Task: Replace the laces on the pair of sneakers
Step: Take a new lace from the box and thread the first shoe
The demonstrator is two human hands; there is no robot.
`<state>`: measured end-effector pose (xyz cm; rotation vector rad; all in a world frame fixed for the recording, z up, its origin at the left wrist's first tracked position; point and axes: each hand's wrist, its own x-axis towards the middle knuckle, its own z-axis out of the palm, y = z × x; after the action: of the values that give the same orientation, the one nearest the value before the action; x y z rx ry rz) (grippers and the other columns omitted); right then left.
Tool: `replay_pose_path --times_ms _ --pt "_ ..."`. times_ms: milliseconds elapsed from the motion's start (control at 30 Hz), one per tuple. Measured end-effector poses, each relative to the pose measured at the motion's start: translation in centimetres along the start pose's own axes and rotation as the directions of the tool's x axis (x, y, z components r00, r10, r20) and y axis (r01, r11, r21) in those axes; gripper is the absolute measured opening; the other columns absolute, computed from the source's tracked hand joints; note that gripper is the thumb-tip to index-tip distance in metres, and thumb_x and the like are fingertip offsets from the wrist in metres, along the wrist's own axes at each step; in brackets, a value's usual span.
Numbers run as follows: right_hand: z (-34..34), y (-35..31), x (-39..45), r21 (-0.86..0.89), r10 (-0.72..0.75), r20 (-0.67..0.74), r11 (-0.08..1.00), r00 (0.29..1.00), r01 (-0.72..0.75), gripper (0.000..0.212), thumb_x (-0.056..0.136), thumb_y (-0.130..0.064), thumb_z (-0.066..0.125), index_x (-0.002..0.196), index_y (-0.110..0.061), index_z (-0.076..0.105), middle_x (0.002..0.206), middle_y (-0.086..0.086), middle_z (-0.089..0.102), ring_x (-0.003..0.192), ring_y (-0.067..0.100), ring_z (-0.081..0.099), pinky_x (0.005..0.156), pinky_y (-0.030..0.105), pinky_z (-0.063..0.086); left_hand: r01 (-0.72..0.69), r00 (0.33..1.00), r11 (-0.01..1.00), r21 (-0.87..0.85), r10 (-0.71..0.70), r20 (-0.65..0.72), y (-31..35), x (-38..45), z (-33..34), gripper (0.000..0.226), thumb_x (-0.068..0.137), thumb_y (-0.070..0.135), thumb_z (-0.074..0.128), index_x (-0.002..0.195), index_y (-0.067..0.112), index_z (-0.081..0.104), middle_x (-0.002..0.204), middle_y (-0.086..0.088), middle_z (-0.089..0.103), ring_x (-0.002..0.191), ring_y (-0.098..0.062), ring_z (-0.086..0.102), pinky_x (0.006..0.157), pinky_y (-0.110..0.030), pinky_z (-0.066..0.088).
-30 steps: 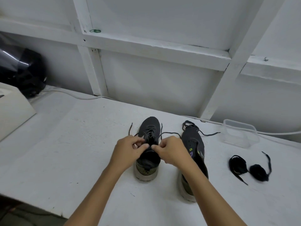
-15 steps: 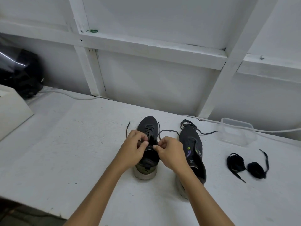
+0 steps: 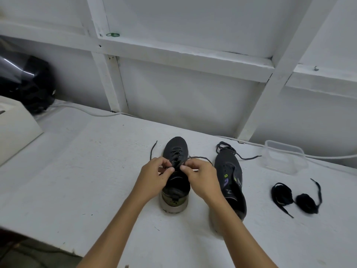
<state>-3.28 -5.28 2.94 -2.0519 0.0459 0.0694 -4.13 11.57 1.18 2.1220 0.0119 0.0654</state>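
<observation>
Two dark sneakers on my white desk (image 3: 77,180), and I've got left hand (image 3: 154,176) and right hand (image 3: 201,178) each in a pinching grip on the lace (image 3: 199,158) over the left sneaker (image 3: 174,171), right sneaker (image 3: 230,176) beside it, two balled-up laces (image 3: 295,196) further right.

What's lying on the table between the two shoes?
Mostly bare white table in the head view; only the right hand and its forearm cross above it, between left sneaker and right sneaker.

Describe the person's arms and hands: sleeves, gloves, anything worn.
Both forearms are bare as far as the frame shows, with no sleeve in view. The left hand and right hand wear no gloves; no watch, ring or bracelet is visible.
</observation>
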Motion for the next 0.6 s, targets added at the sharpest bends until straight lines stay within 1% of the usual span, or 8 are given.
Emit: replay_pose_path --times_ms 67,133,200,233,367,467,533,600 --pt "-0.7 0.0 0.2 0.234 0.125 0.098 0.961 0.987 -0.145 0.014 0.094 -0.015 0.071 0.08 -0.017 0.072 0.086 0.002 0.076 0.087 0.02 0.072 0.083 0.041 0.061 0.001 1.0 1.0 0.026 -0.001 -0.027 0.0 0.0 0.1 0.004 0.094 0.026 0.069 0.092 0.024 0.065 0.096 0.013 0.067 0.089 -0.002 0.066 0.073 -0.011 0.048" --pt "-1.7 -0.4 0.2 0.401 0.204 0.21 0.874 0.956 -0.275 0.013 0.096 -0.012 0.069 0.083 -0.011 0.069 0.093 0.011 0.076 0.088 0.024 0.074 0.072 0.037 0.063 0.014 0.999 0.999 0.046 -0.012 -0.045 0.1 -0.1 0.2 0.005 0.094 0.025 0.068 0.091 0.022 0.065 0.092 0.013 0.068 0.086 -0.002 0.066 0.071 -0.01 0.047" --pt "-2.4 -0.7 0.0 0.42 0.236 0.269 0.844 0.934 -0.334 0.011 0.097 -0.012 0.068 0.087 -0.009 0.069 0.096 0.01 0.076 0.085 0.017 0.074 0.067 0.029 0.06 0.028 0.998 0.998 0.054 -0.025 -0.054 0.2 -0.2 0.3 0.004 0.094 0.025 0.068 0.093 0.022 0.066 0.093 0.013 0.068 0.086 -0.003 0.066 0.07 -0.011 0.048" --pt "-2.6 -0.8 0.0 0.412 0.241 0.291 0.842 0.926 -0.349 0.01 0.097 -0.013 0.067 0.088 -0.009 0.069 0.098 0.007 0.076 0.086 0.015 0.075 0.067 0.029 0.06 0.027 0.999 0.998 0.057 -0.024 -0.048 0.3 -0.2 0.4 0.003 0.094 0.025 0.067 0.096 0.023 0.066 0.096 0.013 0.068 0.086 -0.003 0.066 0.071 -0.013 0.05" --pt "-3.2 -1.3 0.4 0.415 0.283 0.381 0.798 0.88 -0.437 0.02 0.101 -0.03 0.062 0.099 -0.012 0.069 0.11 0.003 0.076 0.104 0.016 0.072 0.085 0.042 0.062 -0.053 0.998 0.985 0.166 0.046 0.05 1.0 0.3 0.6 0.03 0.093 0.022 0.065 0.122 0.031 0.066 0.111 0.011 0.059 0.089 -0.003 0.062 0.08 -0.017 0.049" --pt "-3.8 -2.1 1.1 0.433 0.3 0.323 0.796 0.898 -0.422 0.031 0.105 -0.041 0.05 0.099 -0.016 0.068 0.113 0.001 0.074 0.109 0.016 0.069 0.088 0.044 0.059 -0.082 0.994 0.951 0.298 0.055 0.097 1.4 0.9 0.6 0.039 0.089 0.029 0.073 0.127 0.034 0.065 0.115 0.011 0.059 0.091 -0.009 0.06 0.079 -0.02 0.046" --pt "-4.0 -2.5 1.6 0.445 0.314 0.221 0.81 0.923 -0.382 0.038 0.108 -0.04 0.04 0.098 -0.016 0.068 0.11 0.0 0.073 0.107 0.015 0.068 0.091 0.044 0.056 -0.083 0.996 0.937 0.338 0.07 0.05 1.5 1.2 0.6 0.03 0.091 0.032 0.071 0.121 0.031 0.07 0.113 0.01 0.063 0.088 -0.01 0.062 0.076 -0.023 0.048" --pt "-4.3 -3.0 2.2 0.522 0.319 0.161 0.776 0.934 -0.355 0.04 0.11 -0.037 0.035 0.102 -0.015 0.068 0.102 -0.001 0.075 0.103 0.016 0.07 0.093 0.045 0.055 -0.053 0.999 0.956 0.29 0.054 0.003 1.7 1.3 0.7 0.017 0.094 0.031 0.067 0.11 0.028 0.073 0.107 0.009 0.067 0.087 -0.009 0.064 0.075 -0.026 0.053"
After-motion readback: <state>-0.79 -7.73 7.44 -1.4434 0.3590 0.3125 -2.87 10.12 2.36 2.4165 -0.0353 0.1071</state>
